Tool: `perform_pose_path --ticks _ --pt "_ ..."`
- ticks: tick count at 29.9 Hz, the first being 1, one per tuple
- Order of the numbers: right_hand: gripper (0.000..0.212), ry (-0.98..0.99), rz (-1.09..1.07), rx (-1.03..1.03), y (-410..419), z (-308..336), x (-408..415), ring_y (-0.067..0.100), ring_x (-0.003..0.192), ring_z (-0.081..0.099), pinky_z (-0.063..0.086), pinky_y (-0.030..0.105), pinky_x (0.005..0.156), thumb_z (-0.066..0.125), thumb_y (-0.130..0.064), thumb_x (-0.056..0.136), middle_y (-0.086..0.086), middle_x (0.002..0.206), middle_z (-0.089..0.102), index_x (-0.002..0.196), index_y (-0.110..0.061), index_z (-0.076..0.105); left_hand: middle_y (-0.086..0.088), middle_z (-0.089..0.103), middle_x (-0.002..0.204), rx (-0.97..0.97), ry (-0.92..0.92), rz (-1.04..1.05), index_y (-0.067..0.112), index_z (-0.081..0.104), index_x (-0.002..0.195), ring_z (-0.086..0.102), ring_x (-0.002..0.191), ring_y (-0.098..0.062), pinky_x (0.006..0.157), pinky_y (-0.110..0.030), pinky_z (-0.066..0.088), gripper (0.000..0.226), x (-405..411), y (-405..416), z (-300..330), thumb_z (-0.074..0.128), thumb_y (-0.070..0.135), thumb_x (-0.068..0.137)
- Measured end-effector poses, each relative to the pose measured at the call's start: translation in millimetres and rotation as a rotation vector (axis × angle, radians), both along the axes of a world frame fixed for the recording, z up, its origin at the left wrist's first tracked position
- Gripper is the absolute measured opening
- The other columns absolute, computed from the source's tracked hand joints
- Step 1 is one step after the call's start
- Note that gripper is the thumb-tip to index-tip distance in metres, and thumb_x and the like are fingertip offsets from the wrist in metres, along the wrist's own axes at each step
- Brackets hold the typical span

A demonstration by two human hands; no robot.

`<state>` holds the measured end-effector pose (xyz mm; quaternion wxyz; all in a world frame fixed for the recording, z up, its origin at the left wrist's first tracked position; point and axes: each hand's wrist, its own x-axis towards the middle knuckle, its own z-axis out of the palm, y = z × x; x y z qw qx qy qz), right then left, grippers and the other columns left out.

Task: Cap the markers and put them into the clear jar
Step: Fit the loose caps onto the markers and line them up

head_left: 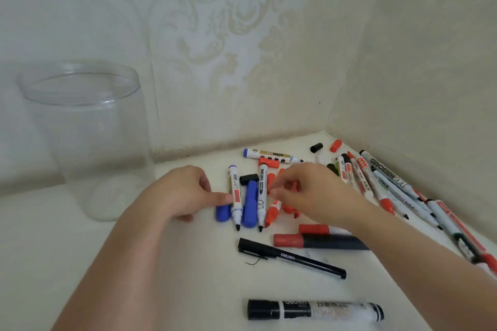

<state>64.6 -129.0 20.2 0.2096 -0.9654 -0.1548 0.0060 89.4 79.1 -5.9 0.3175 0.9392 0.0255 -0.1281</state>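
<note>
The clear jar stands upright and empty at the left. Loose markers and caps lie on the white tabletop. My left hand rests on the table, one straight finger touching the side of an uncapped white marker whose black tip points toward me. Beside that marker lie a small blue cap and a longer blue cap. A second uncapped marker lies next to them. My right hand hovers with curled fingers over red caps and a red marker; what its fingertips hold is hidden.
A pile of several markers lies along the right wall. A black pen, a red-capped dark marker and a black-capped marker lie nearer me. A black cap and a red cap sit in the corner. Walls close the back and right.
</note>
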Motion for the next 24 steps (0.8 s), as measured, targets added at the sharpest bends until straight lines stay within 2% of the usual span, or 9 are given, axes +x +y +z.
perform_pose_path --ticks 4,7,9,11,14,17,20,22,24 --pt "0.042 0.024 -0.038 -0.034 42.3 -7.7 27.2 0.011 0.049 0.042 0.034 0.017 0.046 0.057 -0.042 0.086 0.001 0.054 0.048 0.077 -0.004 0.069 -0.010 0.070 0.079 0.037 0.001 -0.045 0.007 0.067 0.085 0.058 0.054 -0.020 0.056 -0.023 0.048 0.053 -0.5 -3.3 -1.2 0.073 0.056 0.064" --pt "0.058 0.010 -0.096 -0.190 60.4 -13.7 40.4 0.018 0.051 0.041 0.034 0.028 0.051 0.056 -0.057 0.080 0.003 0.049 0.039 0.052 -0.007 0.047 -0.013 0.068 0.080 0.025 0.000 -0.073 0.006 0.069 0.088 0.056 0.056 -0.021 0.059 -0.025 0.046 0.053 0.2 -4.8 -2.6 0.073 0.053 0.065" --pt "0.061 -0.021 -0.120 -0.326 67.1 -15.6 46.2 0.017 0.051 0.040 0.034 0.028 0.052 0.054 -0.065 0.076 0.001 0.049 0.037 0.050 -0.013 0.036 -0.011 0.064 0.074 -0.010 -0.001 -0.077 0.004 0.069 0.089 0.054 0.056 -0.021 0.060 -0.026 0.047 0.049 2.3 -4.3 -4.1 0.075 0.048 0.067" --pt "0.062 -0.042 -0.138 -0.428 70.2 -17.3 50.6 0.015 0.052 0.042 0.035 0.027 0.055 0.051 -0.069 0.075 0.000 0.053 0.040 0.052 -0.014 0.037 -0.010 0.063 0.070 -0.046 -0.020 -0.067 0.004 0.070 0.088 0.054 0.057 -0.021 0.064 -0.029 0.050 0.042 4.9 -3.7 -6.0 0.074 0.041 0.070" --pt "0.062 -0.011 -0.125 -0.420 73.1 -19.1 56.5 0.014 0.049 0.039 0.031 0.026 0.051 0.049 -0.068 0.078 0.000 0.052 0.040 0.051 -0.013 0.037 -0.009 0.063 0.068 -0.074 -0.039 -0.038 0.004 0.071 0.088 0.053 0.058 -0.021 0.066 -0.029 0.050 0.033 7.0 -2.9 -7.5 0.071 0.034 0.074" --pt "0.061 0.045 -0.122 -0.241 70.7 -14.6 58.9 0.015 0.045 0.036 0.027 0.027 0.046 0.055 -0.058 0.081 0.001 0.045 0.035 0.045 -0.013 0.034 -0.009 0.065 0.067 -0.131 -0.075 -0.022 0.007 0.070 0.082 0.056 0.060 -0.021 0.066 -0.029 0.051 0.021 7.7 -2.2 -7.4 0.069 0.026 0.073" --pt "0.056 0.080 -0.234 0.150 55.3 3.3 51.8 0.011 0.040 0.035 0.026 0.026 0.045 0.057 -0.049 0.083 -0.003 0.042 0.035 0.045 -0.012 0.040 -0.001 0.069 0.071 -0.250 -0.157 -0.035 0.016 0.066 0.079 0.060 0.061 -0.015 0.065 -0.031 0.052 0.010 7.1 -4.5 -4.9 0.068 0.020 0.070" --pt "0.045 0.106 -0.323 0.436 36.2 11.7 45.7 0.012 0.052 0.043 0.030 0.027 0.051 0.056 -0.046 0.084 -0.001 0.053 0.047 0.061 -0.007 0.061 0.008 0.063 0.076 -0.304 -0.224 -0.074 0.022 0.061 0.081 0.055 0.060 -0.010 0.053 -0.024 0.043 0.014 4.4 -9.6 -2.8 0.069 0.017 0.070" --pt "0.038 0.173 -0.363 0.683 14.5 13.7 34.5 0.016 0.056 0.041 0.031 0.029 0.056 0.054 -0.043 0.085 0.001 0.058 0.048 0.070 -0.009 0.061 0.012 0.059 0.081 -0.330 -0.279 -0.140 0.026 0.057 0.079 0.053 0.061 -0.008 0.052 -0.020 0.039 0.018 1.5 -16.1 -1.9 0.069 0.014 0.071"
